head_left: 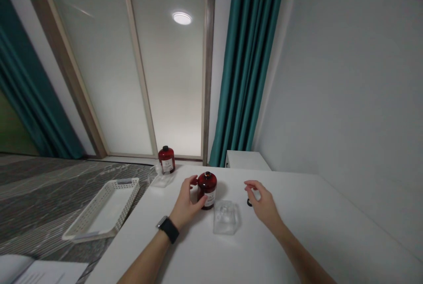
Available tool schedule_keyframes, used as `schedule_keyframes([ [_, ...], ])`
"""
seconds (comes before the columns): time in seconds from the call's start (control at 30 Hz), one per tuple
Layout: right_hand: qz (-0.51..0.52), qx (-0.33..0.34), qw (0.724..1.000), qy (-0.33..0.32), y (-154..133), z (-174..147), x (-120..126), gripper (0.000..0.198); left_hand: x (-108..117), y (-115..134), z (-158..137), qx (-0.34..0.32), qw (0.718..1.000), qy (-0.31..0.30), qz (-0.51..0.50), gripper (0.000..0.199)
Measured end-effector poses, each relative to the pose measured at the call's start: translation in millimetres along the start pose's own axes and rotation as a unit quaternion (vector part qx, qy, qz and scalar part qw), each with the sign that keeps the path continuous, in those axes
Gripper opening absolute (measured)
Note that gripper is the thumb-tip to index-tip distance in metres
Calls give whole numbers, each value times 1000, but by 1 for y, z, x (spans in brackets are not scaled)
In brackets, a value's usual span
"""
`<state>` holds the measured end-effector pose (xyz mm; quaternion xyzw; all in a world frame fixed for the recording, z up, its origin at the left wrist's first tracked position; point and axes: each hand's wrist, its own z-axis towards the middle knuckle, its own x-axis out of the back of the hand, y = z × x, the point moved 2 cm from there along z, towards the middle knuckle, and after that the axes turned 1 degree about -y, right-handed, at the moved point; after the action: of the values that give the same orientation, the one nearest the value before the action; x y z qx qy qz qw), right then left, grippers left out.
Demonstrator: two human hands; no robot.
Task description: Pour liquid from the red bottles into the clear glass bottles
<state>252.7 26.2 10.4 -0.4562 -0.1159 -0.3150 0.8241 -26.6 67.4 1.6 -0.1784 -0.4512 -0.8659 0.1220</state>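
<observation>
Left hand (185, 202): fingers curled around the red bottle (207, 189), which stands upright, uncapped, near the white table's (297, 231) far edge.
Right hand (261, 202): loosely spread, fingertips beside a small black cap (249, 202); contact unclear.
Table: a clear square bottle (225, 216) between the hands.
Room: teal curtains (247, 64), frosted sliding doors, white basket (105, 209) on grey flooring.

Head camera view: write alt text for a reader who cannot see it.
On a white table, a person's left hand grips a dark red bottle with its top open, while the right hand hovers over a small black cap. A clear glass bottle lies between the hands; a second red bottle and a white basket sit farther left.
</observation>
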Motion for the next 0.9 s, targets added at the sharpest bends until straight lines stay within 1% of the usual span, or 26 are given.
schedule_keyframes([
  [0.1,42,37,994,-95,-30,21,-18,21,5,4,0,10,1000,9,4,54],
  [0.13,57,46,989,-125,-38,29,-25,25,5,5,0,12,1000,9,-1,53],
  [0.23,96,53,972,-207,-54,50,-46,57,5,7,1,12,1000,-8,-28,51],
  [0.27,107,53,966,-230,-57,55,-53,65,5,7,1,13,999,-11,-34,50],
  [0.3,117,54,960,-247,-59,58,-60,70,4,6,1,14,999,-12,-37,50],
  [0.37,130,54,954,-265,-61,63,-72,74,4,4,1,18,999,-14,-42,49],
  [0.43,138,49,953,-267,-59,64,-82,72,3,2,2,25,998,-10,-60,50],
  [0.53,138,34,957,-252,-53,63,-91,70,4,0,3,55,994,7,-95,48],
  [0.6,129,24,964,-232,-48,63,-91,67,4,0,3,71,992,15,-99,41],
  [0.67,118,17,971,-209,-42,64,-88,63,4,3,3,66,994,11,-83,30],
  [0.77,100,8,979,-179,-32,66,-79,60,3,9,0,32,998,-33,-53,20],
  [0.83,89,1,983,-163,-24,68,-71,60,1,14,-2,9,996,-77,-40,17],
  [0.9,81,-7,985,-150,-15,69,-63,60,-1,19,-5,-14,991,-126,-36,19],
])
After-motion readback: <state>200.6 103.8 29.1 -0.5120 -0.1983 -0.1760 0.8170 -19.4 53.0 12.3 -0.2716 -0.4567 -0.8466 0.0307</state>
